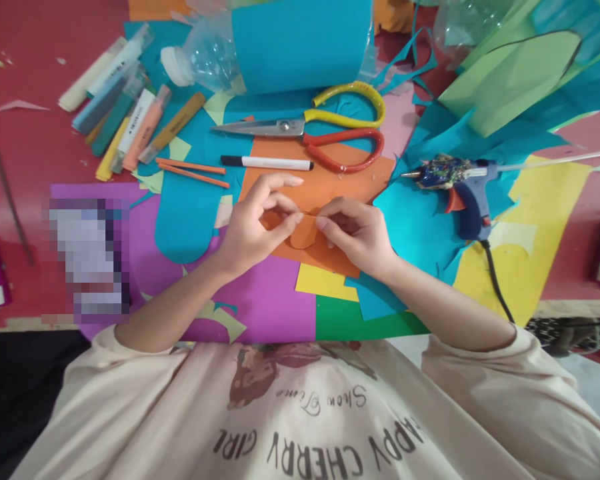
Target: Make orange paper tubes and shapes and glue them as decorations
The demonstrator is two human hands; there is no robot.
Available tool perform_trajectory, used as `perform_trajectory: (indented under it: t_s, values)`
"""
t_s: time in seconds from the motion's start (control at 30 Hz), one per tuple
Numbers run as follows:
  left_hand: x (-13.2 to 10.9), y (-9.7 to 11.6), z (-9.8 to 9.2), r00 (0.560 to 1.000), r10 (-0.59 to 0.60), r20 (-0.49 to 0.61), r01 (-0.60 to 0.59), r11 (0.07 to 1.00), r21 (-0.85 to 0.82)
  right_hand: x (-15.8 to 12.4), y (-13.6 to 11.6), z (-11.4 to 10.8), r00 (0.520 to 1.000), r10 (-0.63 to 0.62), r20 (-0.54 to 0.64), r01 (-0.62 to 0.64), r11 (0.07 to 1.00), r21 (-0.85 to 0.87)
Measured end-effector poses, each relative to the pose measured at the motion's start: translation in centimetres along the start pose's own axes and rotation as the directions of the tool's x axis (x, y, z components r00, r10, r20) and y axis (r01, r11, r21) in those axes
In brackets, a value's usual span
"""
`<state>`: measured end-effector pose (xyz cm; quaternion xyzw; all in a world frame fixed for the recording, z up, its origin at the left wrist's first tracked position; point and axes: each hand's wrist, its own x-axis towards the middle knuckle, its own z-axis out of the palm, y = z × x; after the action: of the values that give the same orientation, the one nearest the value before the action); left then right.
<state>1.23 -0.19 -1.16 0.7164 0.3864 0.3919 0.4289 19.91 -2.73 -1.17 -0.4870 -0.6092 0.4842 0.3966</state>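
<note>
Thumb and finger of my left hand (267,223) pinch the left end of a small orange paper piece (304,233) with a rounded lower edge. At its right end, my right hand (357,233) pinches the same piece. Both hands are over an orange sheet (280,167), whose colour blends with the piece. A black-capped white marker (267,163) lies just beyond the fingers. Farther up are scissors (300,127) with one yellow and one red handle. Two thin orange strips (195,172) lie left of the marker.
A blue glue gun (473,193) lies at the right with its cord toward me. Several markers (120,100) are at the upper left, beside a plastic bottle (205,57) wrapped in blue paper. A blurred phone-like object (90,257) rests on purple paper (275,300).
</note>
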Motion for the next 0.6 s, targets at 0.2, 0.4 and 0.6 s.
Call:
perform_trajectory:
  t_s: [0.2,0.4,0.6]
  values:
    - [-0.05,0.21,-0.02,0.999,-0.051,-0.008,0.051,0.999,0.007,0.02,0.08,0.09,0.997,0.059,0.045,-0.061,0.997,0.045]
    - [-0.17,0.53,-0.01,0.997,-0.064,-0.031,0.064,0.998,0.026,0.1,-0.03,0.14,0.994,0.092,0.054,-0.096,0.992,0.078]
    - [0.15,0.07,-0.22,0.983,-0.099,-0.152,0.097,0.995,-0.019,0.59,-0.4,-0.15,0.985,0.174,0.009,-0.17,0.944,0.284]
